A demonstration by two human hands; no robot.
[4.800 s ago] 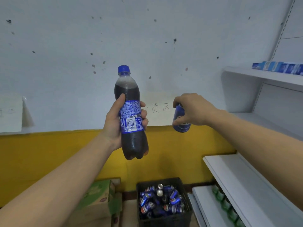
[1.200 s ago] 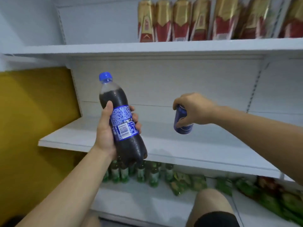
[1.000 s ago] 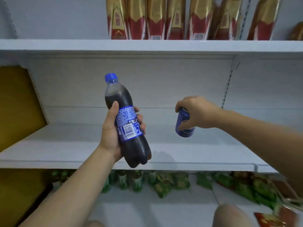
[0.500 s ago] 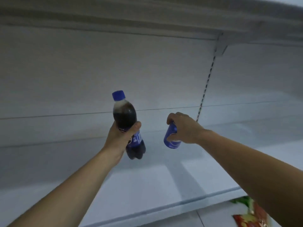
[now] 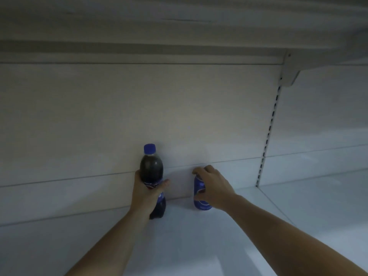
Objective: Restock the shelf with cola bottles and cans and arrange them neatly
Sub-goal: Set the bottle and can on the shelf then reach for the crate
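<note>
Both arms have reached deep into the shelf bay since half a second ago; I note bottle and can now sit low against the back panel instead of hanging in the air. Left hand (image 5: pixel 146 193) wraps the dark cola bottle with blue cap and blue label (image 5: pixel 152 176), grip closed round its middle. Right hand (image 5: pixel 213 186) caps the blue cola can (image 5: pixel 201 194) from above, fingers closed over its top. Both bases look down on the white metal shelf board (image 5: pixel 199 242) at its rear, just in front of the pale back panel (image 5: pixel 139 108); contact I judge likely, not certain. Bottle's long axis stands near upright, cap up, leaning slightly left. Can upright too. Step in hand: setting down the first pair. Next move calls for releasing each without tipping, then squaring them along the back edge.
</note>
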